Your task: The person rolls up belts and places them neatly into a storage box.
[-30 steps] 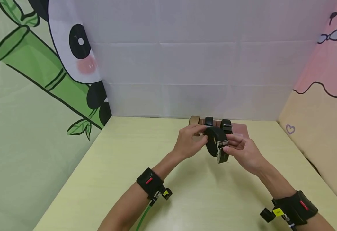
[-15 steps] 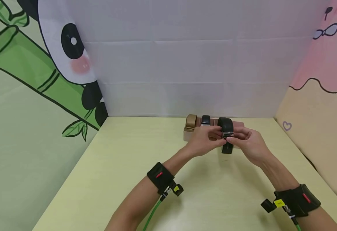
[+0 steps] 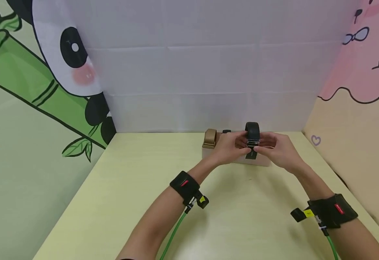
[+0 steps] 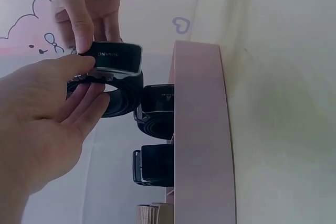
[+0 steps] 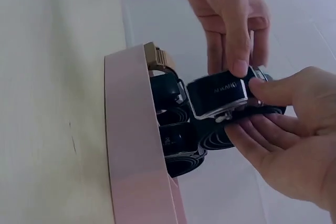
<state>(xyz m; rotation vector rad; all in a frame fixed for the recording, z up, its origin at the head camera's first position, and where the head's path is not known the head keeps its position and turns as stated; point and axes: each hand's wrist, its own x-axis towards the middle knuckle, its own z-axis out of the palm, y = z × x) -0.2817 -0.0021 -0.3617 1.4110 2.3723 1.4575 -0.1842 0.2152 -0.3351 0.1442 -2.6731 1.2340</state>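
Observation:
A rolled black belt [image 3: 253, 131] with a rectangular buckle hangs just over the pink box [image 3: 261, 161] at the back of the table. My left hand [image 3: 229, 148] pinches it from the left between thumb and fingers. From the right, my right hand [image 3: 280, 150] pinches the same belt at its buckle. In the left wrist view the buckle plate [image 4: 116, 57] faces up with lettering on it. Two more rolled black belts, a nearer one [image 4: 157, 100] and another [image 4: 156, 163], stand in the box. A tan rolled belt [image 3: 210, 138] fills the box's left end.
Pale wood-grain table [image 3: 228, 216] stretches in front of the box. A white cloth backdrop [image 3: 176, 72] rises close behind it, with printed cartoon panels on both sides. Each wrist wears a black camera band, the left one [image 3: 185, 187] trailing a green cable.
Both hands have moved the belt back and up from in front of the box to over it. The belt has turned so that its buckle faces the head camera squarely.

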